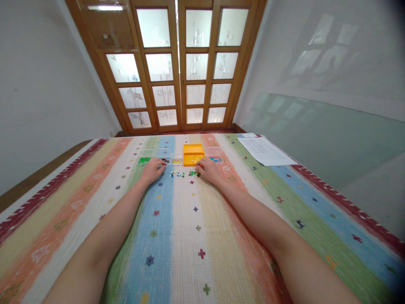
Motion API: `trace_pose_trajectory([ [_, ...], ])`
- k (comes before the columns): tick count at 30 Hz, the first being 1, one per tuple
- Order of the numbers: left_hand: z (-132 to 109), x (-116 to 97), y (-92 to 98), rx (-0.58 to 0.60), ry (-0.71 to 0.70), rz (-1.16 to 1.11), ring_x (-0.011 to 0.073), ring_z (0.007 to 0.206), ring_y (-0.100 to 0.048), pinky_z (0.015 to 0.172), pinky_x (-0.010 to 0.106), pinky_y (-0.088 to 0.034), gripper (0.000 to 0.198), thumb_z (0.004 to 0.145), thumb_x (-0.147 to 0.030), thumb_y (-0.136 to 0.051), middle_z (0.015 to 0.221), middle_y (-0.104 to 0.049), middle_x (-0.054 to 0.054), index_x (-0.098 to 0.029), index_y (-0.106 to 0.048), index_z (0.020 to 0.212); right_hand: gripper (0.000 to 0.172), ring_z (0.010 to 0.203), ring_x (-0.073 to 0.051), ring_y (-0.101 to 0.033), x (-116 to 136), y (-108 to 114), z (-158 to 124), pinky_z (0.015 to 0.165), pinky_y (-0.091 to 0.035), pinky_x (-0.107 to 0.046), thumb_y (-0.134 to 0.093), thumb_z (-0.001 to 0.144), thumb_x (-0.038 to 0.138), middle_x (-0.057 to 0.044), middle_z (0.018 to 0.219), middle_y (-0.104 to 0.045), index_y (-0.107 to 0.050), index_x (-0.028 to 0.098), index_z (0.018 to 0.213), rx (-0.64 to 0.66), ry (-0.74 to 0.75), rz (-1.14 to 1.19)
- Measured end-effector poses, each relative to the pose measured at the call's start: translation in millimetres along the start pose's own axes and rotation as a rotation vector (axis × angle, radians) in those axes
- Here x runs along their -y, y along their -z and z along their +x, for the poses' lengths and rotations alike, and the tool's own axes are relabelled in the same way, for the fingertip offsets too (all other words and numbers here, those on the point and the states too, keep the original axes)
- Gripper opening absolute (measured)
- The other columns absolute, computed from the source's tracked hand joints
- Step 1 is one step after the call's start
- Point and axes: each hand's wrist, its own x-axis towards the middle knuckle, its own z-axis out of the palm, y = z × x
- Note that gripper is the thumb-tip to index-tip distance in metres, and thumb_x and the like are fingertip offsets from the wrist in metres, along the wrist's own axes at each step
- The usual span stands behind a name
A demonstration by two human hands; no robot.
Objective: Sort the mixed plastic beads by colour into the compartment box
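Note:
My left hand (153,169) is at the near edge of a clear plastic box, between small green pieces (144,160) and dark red pieces (165,160). Its thumb and fingers look slightly apart, with nothing visible between them. My right hand (207,168) is by the near right corner of an open orange-yellow box (194,149) holding small pale pieces (196,158). Its fingers are bent together at a loose pile of green pieces (193,173); anything between the fingertips is too small to make out. Between my hands lie loose white, blue and yellow pieces (177,174).
Yellow pieces (176,161) lie in a small clear tray left of the orange-yellow box, blue pieces (216,160) in a clear container to its right. A printed paper sheet (265,151) is at the far right of the striped tablecloth (186,236). Wooden glass-paned doors (182,67) stand behind.

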Motion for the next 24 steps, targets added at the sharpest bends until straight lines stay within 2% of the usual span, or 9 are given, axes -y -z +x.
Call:
trace_pose_trajectory([
  [5,0.9,-18.6,1.2,0.017,-0.1,0.021,0.0254,0.105,-0.058,0.097,0.042,-0.045,0.021,0.095,-0.028,-0.055,0.105,-0.07,0.007,-0.023,-0.075,0.101,0.015,0.092,-0.022,-0.059,1.5,1.0,-0.4,0.084,-0.043,-0.034,-0.057,0.097,0.02,-0.008,0.096,-0.07,-0.071,0.019,0.092,-0.008,0.006,-0.002],
  [10,0.3,-22.3,-6.3,0.156,-0.153,0.045,0.0253,0.101,-0.057,0.093,0.04,-0.046,0.02,0.094,-0.027,-0.058,0.102,-0.07,0.008,-0.024,-0.076,0.1,0.017,0.095,-0.022,-0.059,3.3,2.6,-0.4,0.086,-0.043,-0.034,-0.056,0.098,0.021,-0.008,0.098,-0.07,-0.072,0.019,0.094,-0.001,0.0,-0.005],
  [13,-0.5,-22.7,-9.3,0.189,-0.146,0.046,0.0253,0.101,-0.056,0.093,0.04,-0.045,0.02,0.093,-0.026,-0.058,0.102,-0.07,0.008,-0.024,-0.076,0.1,0.016,0.094,-0.022,-0.058,5.9,4.7,-0.6,0.086,-0.043,-0.035,-0.057,0.099,0.023,-0.008,0.097,-0.069,-0.071,0.019,0.093,0.013,0.0,-0.029],
  [24,-0.7,-43.7,-12.1,0.197,-0.145,0.055,0.0245,0.099,-0.057,0.092,0.038,-0.044,0.019,0.096,-0.03,-0.057,0.099,-0.069,0.008,-0.023,-0.075,0.098,0.017,0.103,-0.024,-0.055,40.5,12.1,-1.8,0.094,-0.039,-0.038,-0.056,0.101,0.025,-0.01,0.104,-0.069,-0.072,0.019,0.101,0.122,0.223,-0.097],
])
